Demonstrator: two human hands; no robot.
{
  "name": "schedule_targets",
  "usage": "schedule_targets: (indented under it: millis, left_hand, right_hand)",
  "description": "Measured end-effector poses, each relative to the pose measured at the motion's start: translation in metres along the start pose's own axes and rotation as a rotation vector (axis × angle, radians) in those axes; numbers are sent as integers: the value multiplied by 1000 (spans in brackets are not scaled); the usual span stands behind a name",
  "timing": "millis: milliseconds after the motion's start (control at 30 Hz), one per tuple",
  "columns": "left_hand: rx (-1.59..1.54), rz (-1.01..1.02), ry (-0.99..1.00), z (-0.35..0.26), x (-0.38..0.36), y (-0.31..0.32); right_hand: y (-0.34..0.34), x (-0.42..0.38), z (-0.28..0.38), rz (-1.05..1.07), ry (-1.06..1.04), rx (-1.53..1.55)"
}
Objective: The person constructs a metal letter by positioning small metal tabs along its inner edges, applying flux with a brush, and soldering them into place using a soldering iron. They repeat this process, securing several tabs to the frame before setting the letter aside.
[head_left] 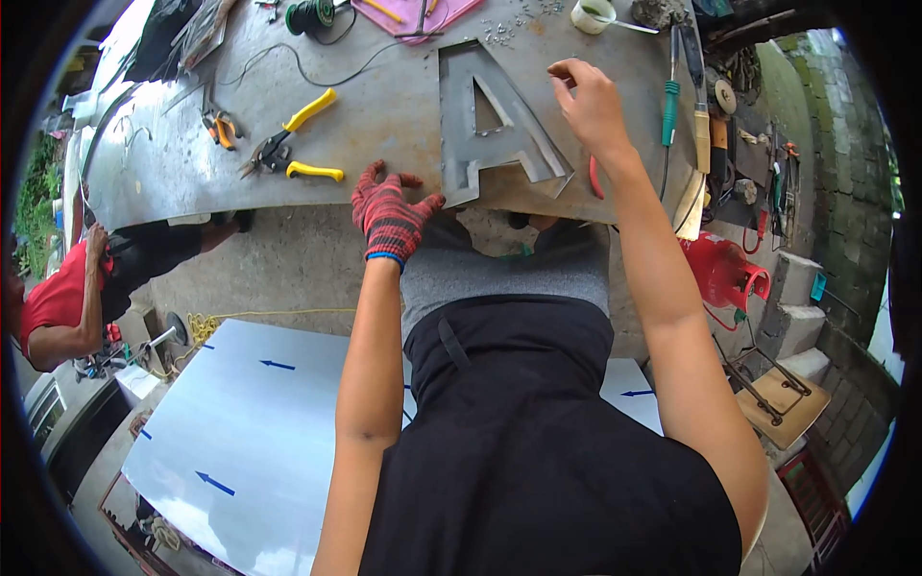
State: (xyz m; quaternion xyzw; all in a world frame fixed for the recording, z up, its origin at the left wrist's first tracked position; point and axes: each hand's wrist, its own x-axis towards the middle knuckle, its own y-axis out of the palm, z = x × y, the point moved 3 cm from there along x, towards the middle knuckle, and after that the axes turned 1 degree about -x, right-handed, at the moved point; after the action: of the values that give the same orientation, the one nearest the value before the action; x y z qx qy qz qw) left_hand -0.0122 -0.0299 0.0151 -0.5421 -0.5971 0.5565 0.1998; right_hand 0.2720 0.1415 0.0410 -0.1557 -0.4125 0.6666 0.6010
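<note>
A sheet-metal letter A [459,125] with raised edges lies on the metal worktable [375,125], near its front edge. My left hand [392,213], in a red and black striped glove, rests at the table edge just left of the letter. Its fingers are spread, the thumb pointing to the letter's lower corner. Bare and raised to the right of the letter, my right hand [588,101] has its fingers curled toward the thumb; whatever may be between the tips is not discernible. Yellow-handled tin snips [274,154] lie spread left of my glove. Beside my right forearm shows a red handle [595,179].
Orange-handled pliers [221,128], a wire spool [309,16], a pink tray [451,14] and a white cup [593,15] sit on the table. A green-handled soldering iron [669,110] lies right. A red gas cylinder [720,274], a person [62,298] and shiny sheets [250,413] surround me.
</note>
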Motion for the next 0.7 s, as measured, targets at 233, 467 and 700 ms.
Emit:
schedule_targets:
  millis: [233, 467, 700]
  left_hand:
    - [-8, 12, -34, -4, -1, -1]
    - [-52, 3, -37, -6, -3, -4]
    - [-59, 23, -55, -8, -3, -5]
  right_hand:
    - [56, 58, -26, 133, 129, -5]
    - [79, 98, -16, 241, 107, -165]
    - [88, 104, -21, 365, 124, -218]
